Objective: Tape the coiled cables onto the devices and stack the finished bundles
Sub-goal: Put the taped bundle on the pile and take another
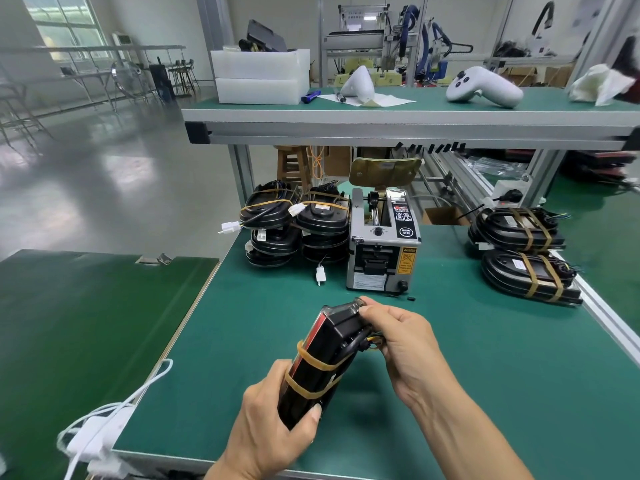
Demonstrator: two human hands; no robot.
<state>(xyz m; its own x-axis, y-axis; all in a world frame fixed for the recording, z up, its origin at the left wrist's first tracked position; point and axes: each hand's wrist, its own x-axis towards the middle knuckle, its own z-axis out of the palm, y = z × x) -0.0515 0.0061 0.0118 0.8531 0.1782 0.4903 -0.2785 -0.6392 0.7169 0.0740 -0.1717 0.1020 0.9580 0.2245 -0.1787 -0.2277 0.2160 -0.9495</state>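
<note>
the black device (323, 358) is held tilted above the near part of the green table (450, 358), with two tan tape bands (313, 374) around its body and a black cable (353, 342) coiled at its side. the left hand (273, 420) grips the lower end. the right hand (398, 337) grips the upper end, fingers curled over the cable. beyond stands the tape dispenser (381, 240). rubber-banded devices (294, 223) are stacked to its left; taped bundles (523, 251) lie to its right.
</note>
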